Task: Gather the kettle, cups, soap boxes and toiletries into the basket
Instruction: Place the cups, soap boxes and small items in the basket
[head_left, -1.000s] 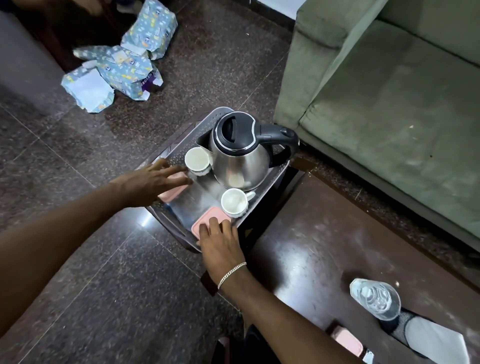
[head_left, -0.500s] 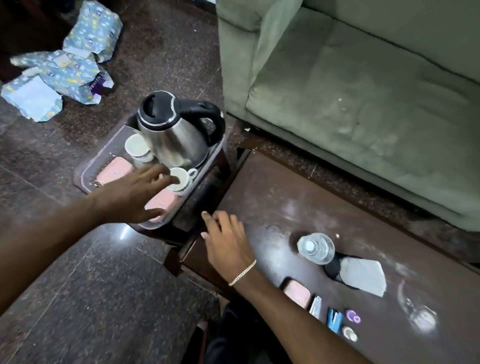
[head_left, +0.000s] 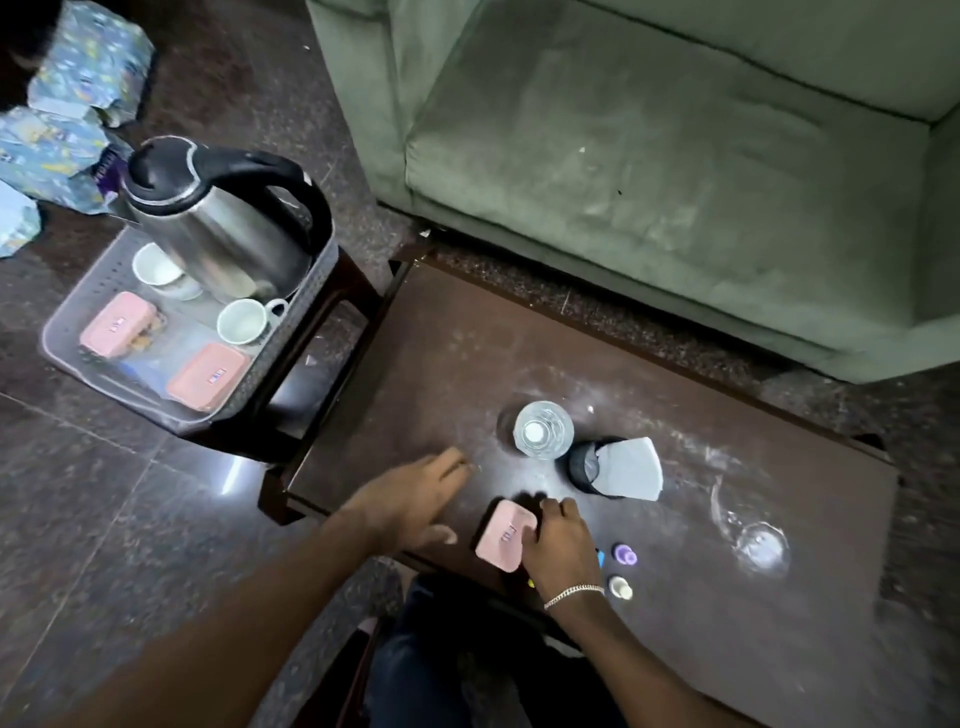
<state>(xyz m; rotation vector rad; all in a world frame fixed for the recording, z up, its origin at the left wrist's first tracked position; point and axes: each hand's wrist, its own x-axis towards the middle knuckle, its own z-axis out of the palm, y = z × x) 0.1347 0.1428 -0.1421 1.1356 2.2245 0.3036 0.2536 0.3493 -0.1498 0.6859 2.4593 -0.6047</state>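
One pink soap box (head_left: 506, 540) under the right hand's (head_left: 558, 545) grip.

- Basket (head_left: 70, 358), left of table (head_left: 675, 649), holds kettle (head_left: 218, 228) at far end, two cups (head_left: 156, 267) (head_left: 244, 322), two soap boxes (head_left: 117, 325) (head_left: 208, 376) nearer.
- Third soap box (head_left: 504, 538) lies at table's near edge.
- Sofa (head_left: 649, 156) stands beyond.

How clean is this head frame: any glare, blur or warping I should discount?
Head view: bright glare patch on the polished dark floor beside the stool; the left hand slightly motion-blurred, the right hand on the pink soap box sharper; wide-angle bending at the edges.
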